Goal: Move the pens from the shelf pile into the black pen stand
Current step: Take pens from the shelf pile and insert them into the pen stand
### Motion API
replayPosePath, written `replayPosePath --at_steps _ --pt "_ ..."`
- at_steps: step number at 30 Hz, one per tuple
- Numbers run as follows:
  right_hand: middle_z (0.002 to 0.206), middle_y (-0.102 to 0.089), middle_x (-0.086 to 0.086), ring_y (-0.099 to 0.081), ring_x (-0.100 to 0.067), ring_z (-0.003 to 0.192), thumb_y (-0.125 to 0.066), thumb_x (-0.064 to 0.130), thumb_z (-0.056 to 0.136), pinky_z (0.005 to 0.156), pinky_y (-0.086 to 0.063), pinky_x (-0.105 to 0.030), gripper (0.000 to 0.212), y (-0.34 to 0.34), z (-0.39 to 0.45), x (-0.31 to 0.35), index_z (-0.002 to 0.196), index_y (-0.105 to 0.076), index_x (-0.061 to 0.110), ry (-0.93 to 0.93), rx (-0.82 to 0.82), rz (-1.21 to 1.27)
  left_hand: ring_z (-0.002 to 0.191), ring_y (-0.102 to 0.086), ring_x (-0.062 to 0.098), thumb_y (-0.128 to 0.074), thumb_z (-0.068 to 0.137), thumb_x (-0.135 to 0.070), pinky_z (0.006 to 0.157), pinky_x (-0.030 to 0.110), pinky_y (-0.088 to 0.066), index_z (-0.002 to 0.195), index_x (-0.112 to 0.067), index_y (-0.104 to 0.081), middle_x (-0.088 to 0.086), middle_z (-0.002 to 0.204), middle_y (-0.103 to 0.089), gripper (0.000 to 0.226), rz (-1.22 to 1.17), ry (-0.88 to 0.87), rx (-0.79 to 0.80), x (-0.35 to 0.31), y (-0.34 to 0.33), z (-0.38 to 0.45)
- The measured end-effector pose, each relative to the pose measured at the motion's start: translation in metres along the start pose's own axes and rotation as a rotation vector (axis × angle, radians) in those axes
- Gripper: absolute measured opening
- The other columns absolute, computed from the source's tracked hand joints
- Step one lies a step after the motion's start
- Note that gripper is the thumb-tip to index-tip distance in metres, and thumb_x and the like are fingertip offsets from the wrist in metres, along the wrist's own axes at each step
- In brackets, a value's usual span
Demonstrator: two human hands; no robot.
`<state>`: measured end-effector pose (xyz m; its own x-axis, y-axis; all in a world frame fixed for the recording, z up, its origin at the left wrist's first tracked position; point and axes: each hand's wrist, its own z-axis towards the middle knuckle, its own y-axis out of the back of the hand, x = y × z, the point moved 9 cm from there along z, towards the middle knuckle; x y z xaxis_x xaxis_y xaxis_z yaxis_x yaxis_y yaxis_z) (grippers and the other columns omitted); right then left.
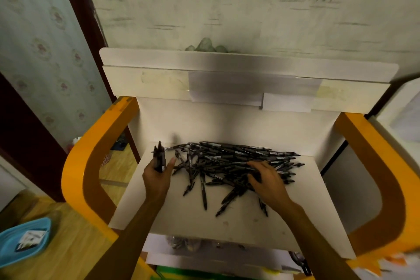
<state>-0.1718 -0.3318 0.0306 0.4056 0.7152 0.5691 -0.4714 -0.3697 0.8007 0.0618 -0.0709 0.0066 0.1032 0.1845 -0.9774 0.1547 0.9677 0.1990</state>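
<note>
Toward the white shelf's (172,216) left edge, left hand (157,177) clasped round a bundle of black pens (159,157) held upright, right hand (268,183) spread with fingers curled into the pen pile (229,163) heaped along the back edge.

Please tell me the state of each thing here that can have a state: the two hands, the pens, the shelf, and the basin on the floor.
Left hand: holds a bundle of pens upright.
Right hand: fingers curled, resting on the pile.
Pile: many pens lying loose and crossed on the shelf.
Shelf: white, carries the pile.
Blue basin: on the floor, holds a small packet.
Pen stand: not visible.
</note>
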Motion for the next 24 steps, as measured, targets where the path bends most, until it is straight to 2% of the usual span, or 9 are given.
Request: replayPosePath --at_steps 3,7,9,11,13,15,17,22,24 --pt "0.126 -0.057 -0.002 -0.054 -0.018 0.115 -0.059 0.019 0.095 0.092 -0.040 -0.022 0.039 -0.001 -0.004 0.002 0.134 -0.055 0.021 0.003 0.005 -0.007 0.068 -0.052 0.019 -0.075 0.087 -0.023 0.068 0.027 -0.045 0.074 -0.011 -0.058 0.004 0.069 -0.057 0.025 -0.044 0.023 -0.013 0.010 0.002 -0.007" --pt "0.127 -0.057 -0.002 -0.054 -0.018 0.116 -0.060 0.020 0.095 0.093 -0.039 -0.022 0.040 0.000 -0.011 0.004 0.135 -0.055 0.020 0.004 0.004 -0.025 0.073 -0.052 0.013 -0.071 0.091 -0.024 0.079 0.036 -0.046 0.089 -0.018 -0.061 -0.005 0.077 -0.059 0.012 0.064 0.040 0.058 0.028 -0.001 -0.018" --pt "0.126 -0.058 -0.002 -0.054 -0.018 0.115 -0.061 0.019 0.095 0.093 -0.039 -0.021 0.040 0.002 -0.014 0.005 0.134 -0.056 0.020 0.005 -0.009 -0.015 0.076 -0.054 0.017 -0.069 0.092 -0.026 0.080 0.037 -0.044 0.093 -0.018 -0.062 -0.005 0.079 -0.060 0.011 0.099 0.042 0.062 0.031 0.001 -0.019" --pt "0.125 -0.058 -0.001 -0.055 -0.018 0.114 -0.061 0.019 0.094 0.094 -0.042 -0.024 0.039 0.005 -0.017 0.005 0.133 -0.056 0.019 -0.005 -0.016 -0.001 0.074 -0.059 0.021 -0.068 0.093 -0.028 0.077 0.036 -0.048 0.095 -0.010 -0.064 0.003 0.078 -0.063 0.018 0.077 0.070 0.043 0.031 0.005 -0.017" --pt "0.126 -0.058 -0.002 -0.056 -0.019 0.114 -0.061 0.019 0.094 0.095 -0.046 -0.028 0.039 0.009 -0.020 0.006 0.133 -0.057 0.019 -0.009 -0.023 0.012 0.064 -0.063 0.018 -0.067 0.093 -0.030 0.063 0.028 -0.051 0.095 -0.005 -0.066 0.009 0.072 -0.066 0.025 0.075 0.057 0.065 0.020 0.003 -0.018" --pt "0.126 -0.058 -0.001 -0.056 -0.019 0.114 -0.061 0.020 0.093 0.096 -0.049 -0.033 0.040 0.013 -0.023 0.007 0.133 -0.057 0.020 -0.014 -0.032 0.013 0.055 -0.059 0.017 -0.069 0.091 -0.033 0.052 0.023 -0.048 0.086 -0.006 -0.065 0.010 0.066 -0.063 0.027 0.087 0.017 0.125 0.004 -0.004 -0.021" --pt "0.126 -0.058 -0.001 -0.056 -0.019 0.114 -0.061 0.020 0.093 0.096 -0.049 -0.035 0.040 0.019 -0.027 0.009 0.133 -0.057 0.020 -0.023 -0.046 0.013 0.055 -0.052 0.015 -0.070 0.090 -0.034 0.053 0.024 -0.044 0.080 -0.013 -0.062 0.004 0.064 -0.058 0.025 0.097 -0.011 0.220 -0.014 -0.016 -0.026" --pt "0.126 -0.059 -0.003 -0.057 -0.019 0.112 -0.061 0.022 0.093 0.090 -0.045 -0.025 0.039 0.046 -0.038 0.018 0.132 -0.058 0.021 -0.045 -0.112 -0.014 0.066 -0.057 0.005 -0.065 0.094 -0.038 0.057 0.019 -0.045 0.108 -0.026 -0.062 -0.006 0.080 -0.064 0.019 0.032 0.002 0.518 -0.053 -0.063 -0.046" --pt "0.126 -0.059 -0.002 -0.058 -0.020 0.111 -0.061 0.024 0.093 0.091 -0.047 -0.027 0.038 0.066 -0.045 0.020 0.131 -0.058 0.022 -0.051 -0.162 -0.044 0.057 -0.051 0.006 -0.061 0.098 -0.030 0.049 0.019 -0.040 0.099 -0.024 -0.060 -0.005 0.072 -0.057 0.006 -0.018 0.077 0.629 -0.063 -0.085 -0.059"
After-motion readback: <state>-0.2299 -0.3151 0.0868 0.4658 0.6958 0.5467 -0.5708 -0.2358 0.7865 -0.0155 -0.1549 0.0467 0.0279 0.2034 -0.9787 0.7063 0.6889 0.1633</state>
